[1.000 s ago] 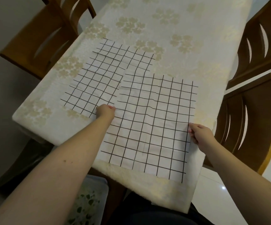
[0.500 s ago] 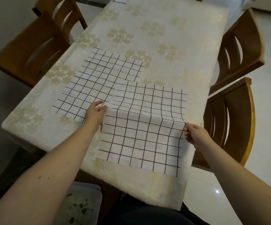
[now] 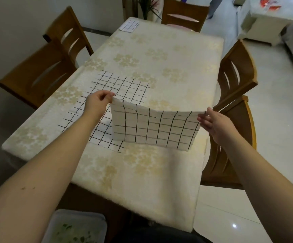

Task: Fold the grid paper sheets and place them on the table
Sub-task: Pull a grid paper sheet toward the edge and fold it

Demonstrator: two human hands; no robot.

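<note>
Desk (image 3: 142,172) with a cream floral cloth fills the view, wooden chairs (image 3: 42,74) on both sides and at the far end. Flat grid sheet (image 3: 124,86) lies unfolded on the left half of the desk, partly hidden by the left arm. Folded grid sheet (image 3: 152,128) is held up off the desk in front of it, doubled over, fold line along the top and loose edges hanging down, overlapping the flat sheet's near right corner in view. Small folded grid piece (image 3: 129,26) sits at the far left corner of the desk. Plastic bin (image 3: 75,227) below, near the person's lap.

Left hand (image 3: 98,102) pinches the top left corner of the held sheet, fingers curled over the fold. Right hand (image 3: 210,121) is at the top right corner, fingers straight; whether thumb clamps the paper, cannot tell.

Risks, as a judgement: the sheet sags in the middle, so layers may slip and the edges end misaligned. Weak right-side hold could drop that corner. Setting it down may drag or crumple the flat sheet beneath.
</note>
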